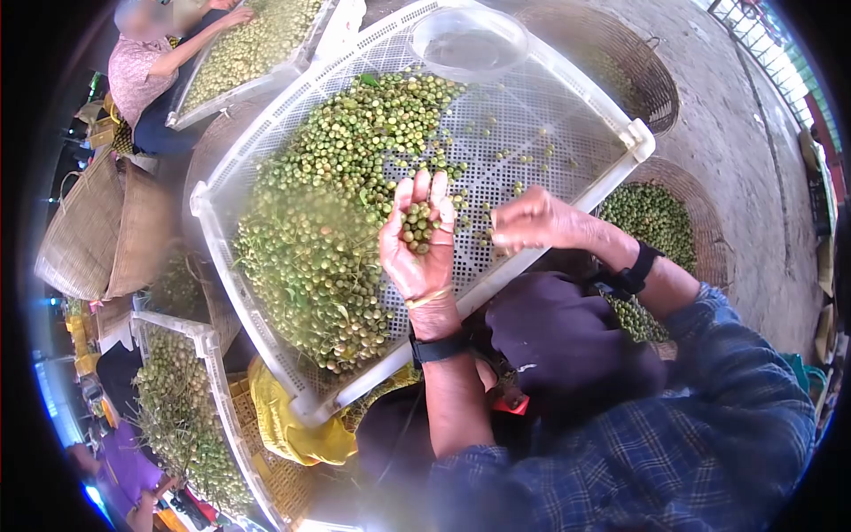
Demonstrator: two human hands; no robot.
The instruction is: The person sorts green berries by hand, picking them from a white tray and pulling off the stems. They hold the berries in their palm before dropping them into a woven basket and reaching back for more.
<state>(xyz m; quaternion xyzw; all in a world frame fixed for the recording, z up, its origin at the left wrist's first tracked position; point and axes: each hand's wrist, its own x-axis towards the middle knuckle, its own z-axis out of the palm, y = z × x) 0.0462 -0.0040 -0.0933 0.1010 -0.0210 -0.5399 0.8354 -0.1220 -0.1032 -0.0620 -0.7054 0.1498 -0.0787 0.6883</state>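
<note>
My left hand (420, 244) is palm up over the white perforated tray, its fingers curled up around several small round green fruits (417, 227). My right hand (541, 220) hovers just to the right, fingers bent and pressed together; anything between them is too blurred to make out. Beneath both hands lies the white plastic tray (567, 106). A large heap of the same green fruits (328, 195), mixed with thin stems and some leaves, covers its left side. A few loose fruits are scattered on the mesh near my right hand.
A clear round basin (468, 44) sits on the tray's far edge. Woven baskets of fruit, one (651, 222) at right, surround the tray. Another fruit-filled tray (191, 408) is at lower left. A person (146, 71) works at a tray at upper left; another (124, 470) is at lower left.
</note>
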